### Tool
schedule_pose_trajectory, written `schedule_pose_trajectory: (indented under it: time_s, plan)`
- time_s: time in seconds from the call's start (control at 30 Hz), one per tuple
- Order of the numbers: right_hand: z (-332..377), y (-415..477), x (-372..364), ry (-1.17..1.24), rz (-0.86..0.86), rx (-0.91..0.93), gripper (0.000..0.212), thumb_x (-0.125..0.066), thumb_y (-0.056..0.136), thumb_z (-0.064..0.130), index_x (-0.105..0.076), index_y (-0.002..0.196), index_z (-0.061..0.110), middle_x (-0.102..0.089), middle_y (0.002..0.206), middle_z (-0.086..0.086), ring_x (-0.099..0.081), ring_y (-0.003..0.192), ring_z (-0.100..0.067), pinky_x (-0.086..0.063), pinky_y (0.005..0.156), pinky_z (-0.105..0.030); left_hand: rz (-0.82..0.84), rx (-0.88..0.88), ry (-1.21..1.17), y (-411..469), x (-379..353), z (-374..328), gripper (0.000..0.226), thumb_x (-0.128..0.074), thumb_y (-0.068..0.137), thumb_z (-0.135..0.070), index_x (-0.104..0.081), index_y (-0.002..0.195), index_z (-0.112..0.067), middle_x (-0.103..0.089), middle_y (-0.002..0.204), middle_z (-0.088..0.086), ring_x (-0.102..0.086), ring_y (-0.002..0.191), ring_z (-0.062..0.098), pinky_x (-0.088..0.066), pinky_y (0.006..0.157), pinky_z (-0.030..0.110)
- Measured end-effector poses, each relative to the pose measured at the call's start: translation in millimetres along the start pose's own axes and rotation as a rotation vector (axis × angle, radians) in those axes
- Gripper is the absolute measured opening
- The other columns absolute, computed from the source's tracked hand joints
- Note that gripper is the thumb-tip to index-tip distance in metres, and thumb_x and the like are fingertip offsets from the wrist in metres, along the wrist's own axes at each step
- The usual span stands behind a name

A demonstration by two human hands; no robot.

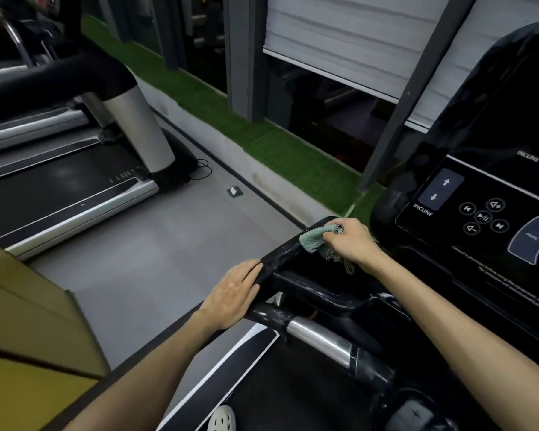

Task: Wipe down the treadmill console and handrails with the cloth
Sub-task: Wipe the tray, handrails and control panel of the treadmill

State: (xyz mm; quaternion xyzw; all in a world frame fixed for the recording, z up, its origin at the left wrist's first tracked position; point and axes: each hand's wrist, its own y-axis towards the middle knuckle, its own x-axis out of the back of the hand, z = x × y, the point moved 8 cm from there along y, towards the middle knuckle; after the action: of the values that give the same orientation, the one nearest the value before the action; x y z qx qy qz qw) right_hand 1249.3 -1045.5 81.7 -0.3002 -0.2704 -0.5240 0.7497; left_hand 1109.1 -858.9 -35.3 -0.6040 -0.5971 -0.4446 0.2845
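Far on the left, another treadmill (75,188) stands well apart. My left hand (234,293) lies flat on the black handrail (280,259), fingers straight. The rail runs from that hand up and to the right, to the cloth (313,239). My right hand (352,241) is bunched round the cloth and presses it on the rail's far end. The console (479,206) lies further right, nearer the right hand. Its right side is cut off, and I cannot see the other rail.
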Motion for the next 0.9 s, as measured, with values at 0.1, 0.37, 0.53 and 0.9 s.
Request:
schedule_pose_trajectory:
  time_s: [0.1,0.37,0.53,0.9]
  plan:
    - [-11,10,-9,-0.035,-0.033,-0.023,0.017,-0.054,0.087,0.009,-0.07,0.092,0.012,-0.07,0.085,-0.008,-0.064,0.071,-0.02,-0.053,0.068,-0.028,0.016,0.007,0.026,-5,-4,10,0.053,-0.028,0.105,-0.035,-0.038,0.148,-0.006,-0.04,0.151,0.008,-0.035,0.14,0.02,-0.016,0.12,0.027]
    - [4,54,-3,-0.292,-0.282,0.117,0.034,-0.035,0.085,-0.01,-0.062,0.099,0.005,-0.06,0.096,-0.01,-0.054,0.08,-0.029,-0.051,0.073,-0.037,0.02,0.005,0.001,7,-4,29,0.054,-0.024,0.105,-0.035,-0.04,0.147,-0.004,-0.042,0.151,0.011,-0.035,0.141,0.022,-0.019,0.12,0.031]
    - [-39,81,-41,-0.396,-0.031,0.011,0.033,-0.041,0.091,0.005,-0.061,0.117,0.006,-0.06,0.12,-0.022,-0.057,0.111,-0.04,-0.047,0.09,-0.039,0.01,0.001,-0.017,3,-9,35,0.058,-0.02,0.105,-0.04,-0.034,0.15,-0.006,-0.037,0.154,0.009,-0.031,0.143,0.02,-0.01,0.12,0.024]
    - [-63,97,-82,-0.58,0.357,0.076,0.058,-0.029,0.103,0.033,-0.011,0.151,0.004,-0.002,0.16,-0.013,-0.005,0.147,-0.029,-0.011,0.118,-0.04,0.069,-0.048,-0.077,0,-15,36,0.06,-0.017,0.103,-0.041,-0.029,0.152,-0.009,-0.031,0.158,0.004,-0.026,0.146,0.015,-0.009,0.121,0.022]
